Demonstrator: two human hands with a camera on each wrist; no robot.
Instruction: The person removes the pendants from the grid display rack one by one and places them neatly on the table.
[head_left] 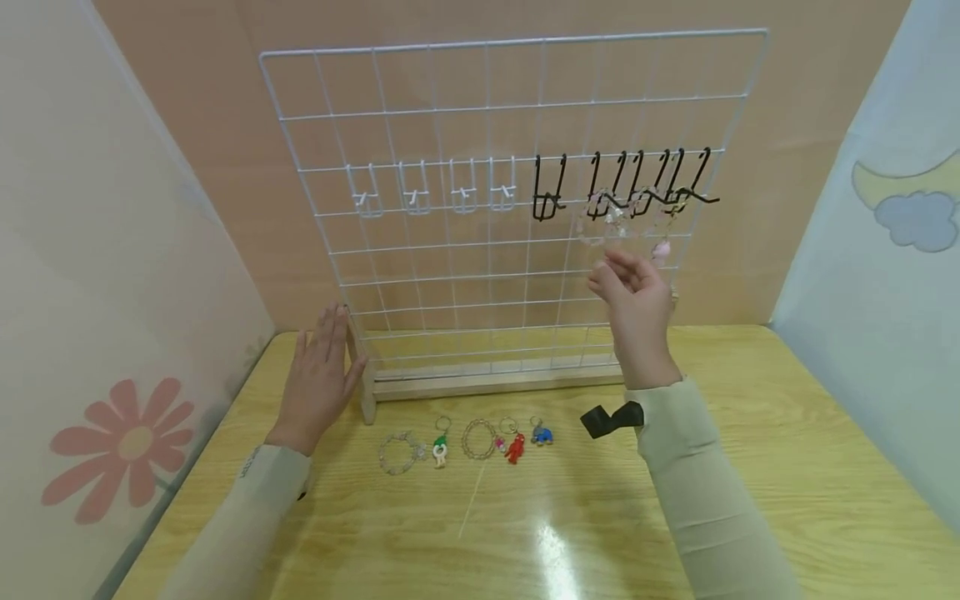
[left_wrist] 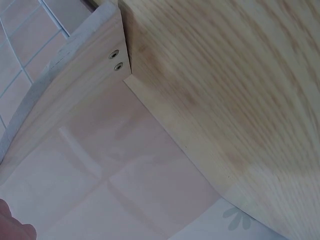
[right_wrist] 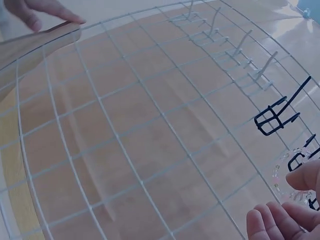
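Observation:
My left hand [head_left: 318, 367] rests with straight fingers against the wooden side post [head_left: 366, 398] of a white wire grid rack [head_left: 487, 250]. In the left wrist view, only fingertips [left_wrist: 15, 225] show at the lower left corner. Over at the rack's right side, my right hand [head_left: 637, 292] is raised just below clear beaded bracelets [head_left: 591, 242] that hang from black hooks [head_left: 600, 206]. Its fingers are loosely bent. In the right wrist view, a gap shows between thumb [right_wrist: 305, 180] and fingers, with a bracelet [right_wrist: 276, 175] behind them. A pink charm [head_left: 661, 249] dangles nearby.
White hooks [head_left: 416, 200] line the grid's left half. On the wooden table [head_left: 375, 533] lie a pale bracelet [head_left: 382, 457], a green-topped figure keychain [head_left: 440, 452], a beaded bracelet [head_left: 465, 448], a red figure keychain [head_left: 515, 450] and a blue elephant keychain [head_left: 543, 436].

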